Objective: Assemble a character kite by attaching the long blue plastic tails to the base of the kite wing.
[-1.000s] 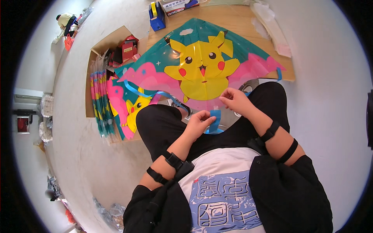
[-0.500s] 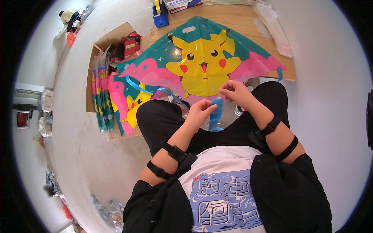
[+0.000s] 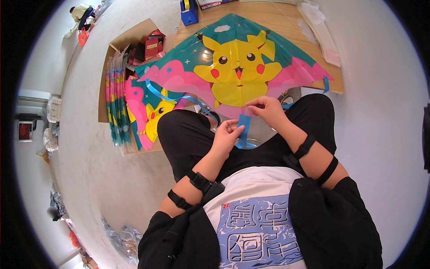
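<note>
A diamond-shaped kite in green and pink, with a yellow cartoon figure, lies across the table edge, its lower tip hanging toward my lap. My left hand grips a wide blue ribbon between thumb and fingers just below that tip. The ribbon's upper end meets the kite's lower edge, while the rest hangs down between my knees. My right hand has thumb and index finger pinched together at this join. What lies between these fingertips is too small to make out. Another thin blue ribbon trails from the kite's left corner.
Left of the table, an open cardboard box holds red packets and several folded kites in clear sleeves. A blue tape dispenser stands at the table's far side. White strips lie along its right edge. Another person bends down far left.
My right hand has moved slightly left and up to the kite's lower edge. My left hand and the wide ribbon have shifted slightly left, and the ribbon's top now meets the kite.
</note>
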### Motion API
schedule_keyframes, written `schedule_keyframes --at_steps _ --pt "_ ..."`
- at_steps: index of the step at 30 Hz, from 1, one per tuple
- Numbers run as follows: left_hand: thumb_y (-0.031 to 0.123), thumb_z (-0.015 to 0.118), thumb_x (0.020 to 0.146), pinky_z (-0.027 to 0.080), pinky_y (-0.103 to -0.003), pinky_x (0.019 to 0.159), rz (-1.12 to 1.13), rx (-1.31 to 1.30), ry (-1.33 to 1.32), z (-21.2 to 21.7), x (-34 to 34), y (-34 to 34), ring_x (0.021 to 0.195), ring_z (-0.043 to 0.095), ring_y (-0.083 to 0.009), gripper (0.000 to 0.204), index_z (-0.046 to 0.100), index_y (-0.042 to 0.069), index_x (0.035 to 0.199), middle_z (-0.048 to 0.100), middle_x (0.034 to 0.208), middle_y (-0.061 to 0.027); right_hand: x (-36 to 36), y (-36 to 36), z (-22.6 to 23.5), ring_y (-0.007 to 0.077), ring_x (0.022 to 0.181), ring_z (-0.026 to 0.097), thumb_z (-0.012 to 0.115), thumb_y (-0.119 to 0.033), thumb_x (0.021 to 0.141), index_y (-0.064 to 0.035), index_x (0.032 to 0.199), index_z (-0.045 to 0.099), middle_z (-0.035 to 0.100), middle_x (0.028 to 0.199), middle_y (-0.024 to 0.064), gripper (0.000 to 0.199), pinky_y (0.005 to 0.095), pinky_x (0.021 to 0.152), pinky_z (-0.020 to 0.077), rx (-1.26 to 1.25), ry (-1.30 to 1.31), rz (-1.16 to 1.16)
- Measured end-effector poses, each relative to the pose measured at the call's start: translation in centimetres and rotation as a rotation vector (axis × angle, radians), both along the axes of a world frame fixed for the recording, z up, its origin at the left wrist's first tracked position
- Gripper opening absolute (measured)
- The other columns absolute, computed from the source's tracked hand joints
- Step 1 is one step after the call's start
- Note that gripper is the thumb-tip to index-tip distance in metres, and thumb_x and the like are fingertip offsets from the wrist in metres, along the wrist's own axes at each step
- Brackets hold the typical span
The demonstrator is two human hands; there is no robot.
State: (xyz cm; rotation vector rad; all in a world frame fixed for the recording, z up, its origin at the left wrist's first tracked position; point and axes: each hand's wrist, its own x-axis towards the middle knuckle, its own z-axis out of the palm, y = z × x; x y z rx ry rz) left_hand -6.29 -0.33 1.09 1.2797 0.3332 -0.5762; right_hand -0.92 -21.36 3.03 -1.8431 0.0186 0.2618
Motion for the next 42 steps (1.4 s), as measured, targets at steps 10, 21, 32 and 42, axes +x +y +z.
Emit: schedule_keyframes --at_steps 10,21,32,42 --pt "0.015 0.079 0.092 0.051 -0.028 0.087 -0.028 0.127 0.018 -1.1 0.6 -0.5 0.1 0.066 -0.0163 0.072 0.038 -0.006 0.147 0.072 0.102 -0.0082 0.4 -0.1 0.8 0.0123 0.074 0.067 0.076 -0.008 0.089 -0.0009 0.106 0.076 0.072 0.084 0.0068 0.018 0.0272 0.069 0.0535 -0.185 -0.203 0.02" --pt "0.048 0.072 0.095 0.033 -0.043 0.1 0.142 -0.065 0.426 -2.7 2.9 -1.4 0.118 0.055 -0.0152 0.074 0.044 0.007 0.148 0.064 0.127 -0.0066 0.8 -0.8 1.7 0.0187 0.076 0.068 0.074 -0.012 0.09 -0.0019 0.099 0.073 0.07 0.086 0.0113 0.013 0.0325 0.07 0.0544 -0.22 -0.239 0.053" --pt "0.024 0.068 0.101 0.051 -0.039 0.094 0.34 -0.312 0.089 -3.8 7.7 -2.2 0.112 0.064 -0.02 0.032 0.059 0.014 0.129 0.065 0.126 -0.0034 -1.5 -1.9 5.8 0.0096 0.078 0.064 0.07 -0.004 0.093 -0.0027 0.101 0.072 0.071 0.086 0.0024 0.008 0.0249 0.07 0.0494 0.033 -0.149 0.324" --pt "0.028 0.069 0.101 0.052 -0.037 0.088 0.419 -0.207 0.161 -2.6 8.0 -1.5 0.109 0.064 -0.0199 0.04 0.056 0.016 0.136 0.065 0.127 -0.0011 -1.9 -3.6 3.9 0.0082 0.079 0.064 0.071 -0.008 0.095 -0.0011 0.102 0.071 0.071 0.089 0.0019 0.009 0.0254 0.073 0.0522 0.183 0.047 0.171"
